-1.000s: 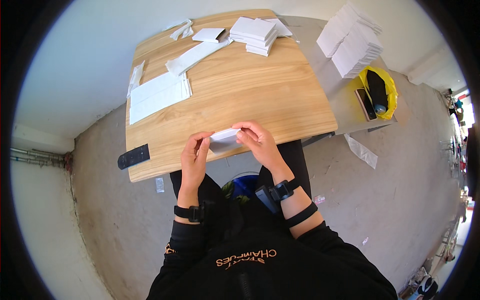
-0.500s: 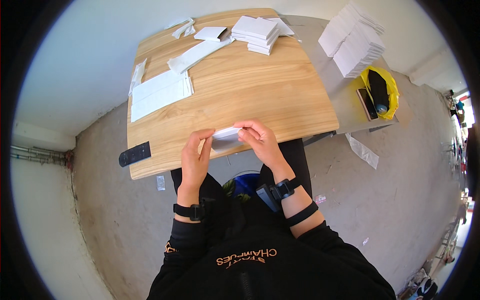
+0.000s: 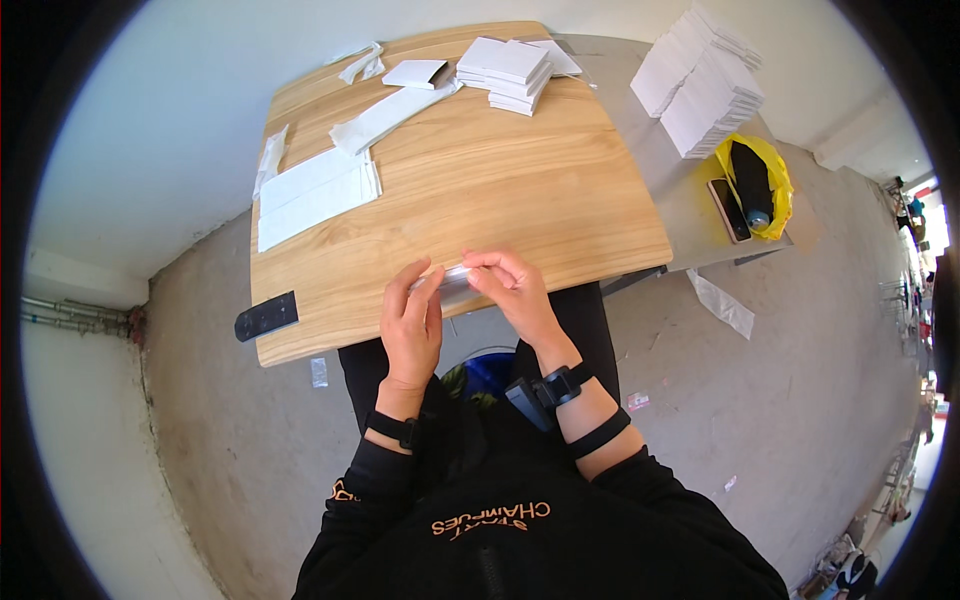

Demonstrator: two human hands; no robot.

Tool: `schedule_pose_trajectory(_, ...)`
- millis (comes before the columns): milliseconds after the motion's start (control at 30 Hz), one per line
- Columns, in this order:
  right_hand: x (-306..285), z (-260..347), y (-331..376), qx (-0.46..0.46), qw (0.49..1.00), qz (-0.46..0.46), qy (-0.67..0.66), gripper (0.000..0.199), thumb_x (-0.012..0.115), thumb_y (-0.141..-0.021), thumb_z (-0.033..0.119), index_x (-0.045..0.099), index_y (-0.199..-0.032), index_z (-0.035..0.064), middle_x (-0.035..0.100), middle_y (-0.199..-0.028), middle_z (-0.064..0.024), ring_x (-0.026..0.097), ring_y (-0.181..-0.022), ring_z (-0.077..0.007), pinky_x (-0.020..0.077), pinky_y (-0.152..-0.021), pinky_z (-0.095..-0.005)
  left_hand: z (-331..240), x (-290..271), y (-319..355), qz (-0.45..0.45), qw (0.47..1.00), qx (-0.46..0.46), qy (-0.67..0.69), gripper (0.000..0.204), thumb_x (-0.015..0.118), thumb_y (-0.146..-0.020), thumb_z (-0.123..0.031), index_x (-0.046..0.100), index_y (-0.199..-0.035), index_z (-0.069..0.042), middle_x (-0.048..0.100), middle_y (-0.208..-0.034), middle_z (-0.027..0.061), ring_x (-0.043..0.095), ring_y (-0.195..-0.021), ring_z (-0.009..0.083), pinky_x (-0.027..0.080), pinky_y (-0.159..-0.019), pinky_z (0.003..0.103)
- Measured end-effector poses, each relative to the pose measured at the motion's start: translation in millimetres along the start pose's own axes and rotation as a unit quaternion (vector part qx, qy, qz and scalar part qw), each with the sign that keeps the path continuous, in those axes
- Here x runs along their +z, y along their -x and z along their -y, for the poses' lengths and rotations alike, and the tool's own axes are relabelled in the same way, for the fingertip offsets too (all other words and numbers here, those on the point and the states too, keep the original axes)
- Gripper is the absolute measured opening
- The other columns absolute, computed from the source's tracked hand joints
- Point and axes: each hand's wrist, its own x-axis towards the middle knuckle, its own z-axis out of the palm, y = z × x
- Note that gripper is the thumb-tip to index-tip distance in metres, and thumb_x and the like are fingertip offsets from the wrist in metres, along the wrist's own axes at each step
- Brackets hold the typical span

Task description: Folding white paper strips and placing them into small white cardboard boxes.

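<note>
Over the near edge of the wooden table [image 3: 480, 190], both my hands hold a small white folded card piece [image 3: 455, 275]. Thumb and fingers of my left hand [image 3: 411, 322] close on its left end. My right hand [image 3: 517, 298] pinches the right end. Only a narrow strip of the piece shows between the fingertips; the rest is hidden. On the table's left part lie flat white sheets [image 3: 318, 197]. Farther back are a long white packet [image 3: 390, 115], a single white box [image 3: 414, 73] with a dark open end, and a stack of white boxes [image 3: 515, 65].
A black remote-like object [image 3: 267, 316] lies at the table's left corner. On the grey side table [image 3: 680, 190] stand tall stacks of white cartons [image 3: 705, 95], a phone [image 3: 729, 210] and a yellow bag [image 3: 785, 190] with a dark bottle. Crumpled white plastic [image 3: 270, 160] rests at the left edge.
My left hand has moved right, closer to the right hand. The white card piece is tilted differently and shows less of its face between my fingers. The view has shifted slightly.
</note>
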Motion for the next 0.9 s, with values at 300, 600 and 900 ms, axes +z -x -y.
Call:
schedule_pose_trajectory(300, 9, 2, 2, 0.110, 0.992, -0.037, -0.048, 0.018, 0.060, -0.094, 0.016, 0.061, -0.108, 0.0050, 0.062, -0.112, -0.0061, 0.057, -0.098, -0.0101, 0.0491, -0.084, -0.0277, 14, 12, 7, -0.049, 0.997, 0.045, -0.031, 0.035, 0.062, -0.078, 0.008, 0.066, -0.108, -0.010, 0.059, -0.114, 0.0135, 0.059, -0.102, 0.0317, 0.050, -0.080, 0.037)
schedule_pose_trajectory(600, 9, 1, 0, 0.100, 0.994, -0.016, -0.031, 0.020, 0.057, -0.095, 0.017, 0.059, -0.110, 0.0046, 0.061, -0.106, -0.0041, 0.058, -0.097, -0.0094, 0.0497, -0.084, -0.0280, 18, 9, 8, -0.048, 0.995, 0.066, -0.053, 0.041, 0.062, -0.075, 0.009, 0.065, -0.110, -0.011, 0.058, -0.120, 0.0136, 0.057, -0.109, 0.0348, 0.050, -0.085, 0.040)
schedule_pose_trajectory(900, 8, 0, 2, 0.097, 0.995, -0.007, -0.012, 0.018, 0.054, -0.095, 0.013, 0.058, -0.110, 0.0032, 0.059, -0.119, -0.0098, 0.058, -0.100, -0.0116, 0.0496, -0.085, -0.0288, 23, -4, 16, 0.051, 0.976, 0.132, -0.164, 0.046, 0.055, -0.079, 0.004, 0.059, -0.123, -0.010, 0.052, -0.136, 0.0076, 0.046, -0.128, 0.0281, 0.032, -0.106, 0.045)
